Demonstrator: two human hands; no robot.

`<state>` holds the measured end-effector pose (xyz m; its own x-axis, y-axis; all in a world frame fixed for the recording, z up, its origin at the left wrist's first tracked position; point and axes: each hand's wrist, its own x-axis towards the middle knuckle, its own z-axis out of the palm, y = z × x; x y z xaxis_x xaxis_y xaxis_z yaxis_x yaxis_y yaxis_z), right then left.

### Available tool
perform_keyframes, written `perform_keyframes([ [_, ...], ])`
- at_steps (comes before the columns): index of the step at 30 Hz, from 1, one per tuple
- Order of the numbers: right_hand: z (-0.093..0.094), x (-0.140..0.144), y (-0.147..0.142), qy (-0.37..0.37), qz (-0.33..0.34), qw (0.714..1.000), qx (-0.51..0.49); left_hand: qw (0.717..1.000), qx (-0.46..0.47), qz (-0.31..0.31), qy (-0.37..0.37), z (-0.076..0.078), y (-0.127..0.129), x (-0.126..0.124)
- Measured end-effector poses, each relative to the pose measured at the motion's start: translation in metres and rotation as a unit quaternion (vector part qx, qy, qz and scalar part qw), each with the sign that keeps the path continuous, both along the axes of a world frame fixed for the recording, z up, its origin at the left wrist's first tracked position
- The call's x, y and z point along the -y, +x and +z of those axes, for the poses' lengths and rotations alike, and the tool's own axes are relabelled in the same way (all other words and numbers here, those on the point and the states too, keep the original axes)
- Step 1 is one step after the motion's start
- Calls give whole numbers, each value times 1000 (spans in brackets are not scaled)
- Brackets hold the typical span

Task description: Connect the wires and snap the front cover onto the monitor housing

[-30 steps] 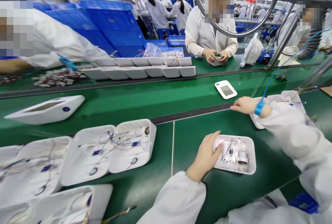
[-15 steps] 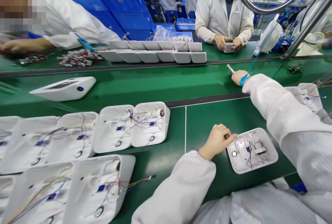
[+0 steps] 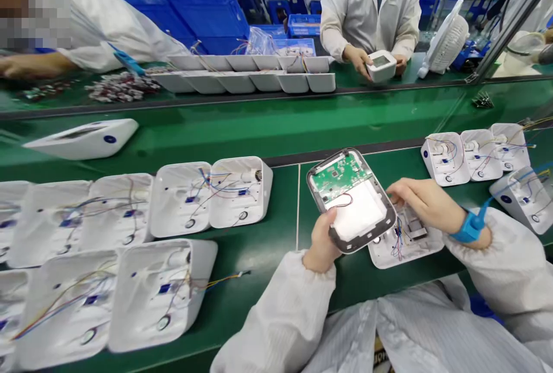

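My left hand (image 3: 322,241) grips the near edge of a front cover (image 3: 351,200), held tilted with its inside facing up, showing a green circuit board and a white panel. Under its right side lies an open white rear shell (image 3: 408,243) with coloured wires and a small motor inside. My right hand (image 3: 421,203), with a blue wrist strap (image 3: 469,226), rests its fingers at the cover's right edge, over the shell's wires. Whether it pinches a wire is not clear.
Several open white shells (image 3: 211,191) with wiring lie in rows at the left, and more shells (image 3: 475,154) at the right. A closed white unit (image 3: 82,138) sits on the green belt. Across the belt, a person (image 3: 369,10) holds a white unit; stacked trays (image 3: 250,73) line the far side.
My right hand came back from the belt, and the front cover is now over the shell. My left hand left the shell's edge and took hold of the cover. The view dropped a little.
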<state>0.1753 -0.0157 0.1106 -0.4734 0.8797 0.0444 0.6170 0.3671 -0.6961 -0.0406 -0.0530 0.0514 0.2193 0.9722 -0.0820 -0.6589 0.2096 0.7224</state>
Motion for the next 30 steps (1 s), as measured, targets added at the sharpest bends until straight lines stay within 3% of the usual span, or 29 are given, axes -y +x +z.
perform_keyframes([
  [3,-12,4,14,62,-3,991,122,998,36,-20,39,12,-8,-1],
  [7,-27,21,6,47,65,977,199,999,39,-9,25,10,-15,-11],
  [11,-21,35,-1,-45,63,996,42,1000,6,-3,9,3,-14,-11],
  [14,-12,37,8,-121,51,989,-69,999,13,-17,28,-1,-10,-7],
  [19,-10,39,15,-168,36,978,-116,997,38,-68,19,-7,-3,0],
  [25,-11,43,-1,-267,-39,947,-177,988,51,-145,6,-12,5,14],
  [30,-20,45,-10,-290,-83,930,-211,987,-1,-160,14,-13,8,24],
])
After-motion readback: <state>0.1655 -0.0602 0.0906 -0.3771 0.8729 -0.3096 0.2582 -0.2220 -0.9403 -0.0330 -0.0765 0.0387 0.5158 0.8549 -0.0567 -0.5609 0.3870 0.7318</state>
